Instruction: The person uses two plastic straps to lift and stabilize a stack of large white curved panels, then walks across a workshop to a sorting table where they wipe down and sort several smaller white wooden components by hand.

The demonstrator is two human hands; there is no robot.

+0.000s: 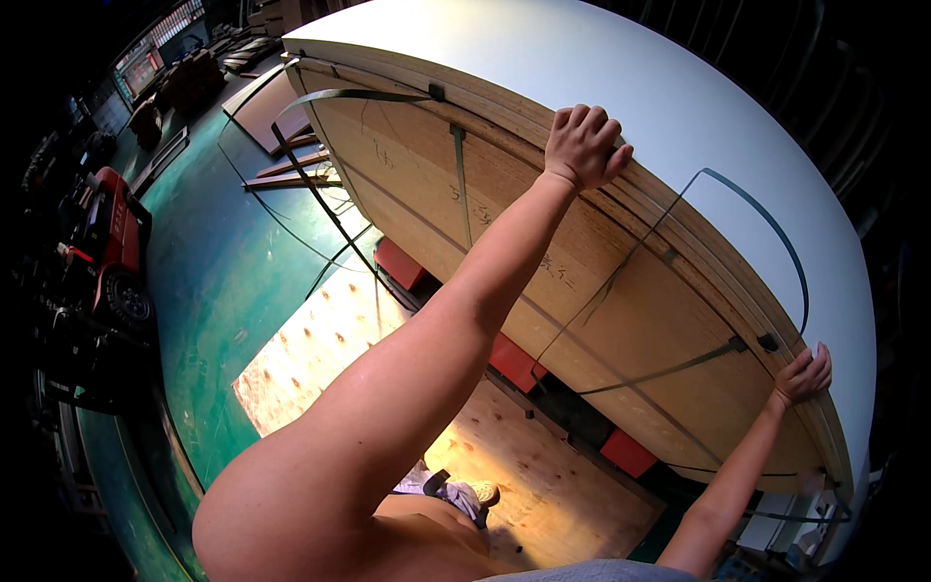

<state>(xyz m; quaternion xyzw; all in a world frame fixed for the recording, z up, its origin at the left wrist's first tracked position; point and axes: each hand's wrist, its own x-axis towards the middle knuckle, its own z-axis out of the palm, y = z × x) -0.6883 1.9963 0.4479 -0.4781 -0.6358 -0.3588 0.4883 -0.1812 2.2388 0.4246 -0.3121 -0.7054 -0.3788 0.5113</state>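
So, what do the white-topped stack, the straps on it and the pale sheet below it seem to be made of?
White-topped stack: probably wood-based board, by its rough brown edges; the smooth white top could be laminate or paint.
Straps: likely plastic, thin, dark and springily looped, though metal is possible.
Pale sheet: apparently bare plywood, by its darker knots.

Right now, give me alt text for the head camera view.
A left hand and a right hand grip the edge of a large white-topped stack of boards with dark straps. Below lies a plywood sheet; at left, a red wheeled vehicle stands on green floor.
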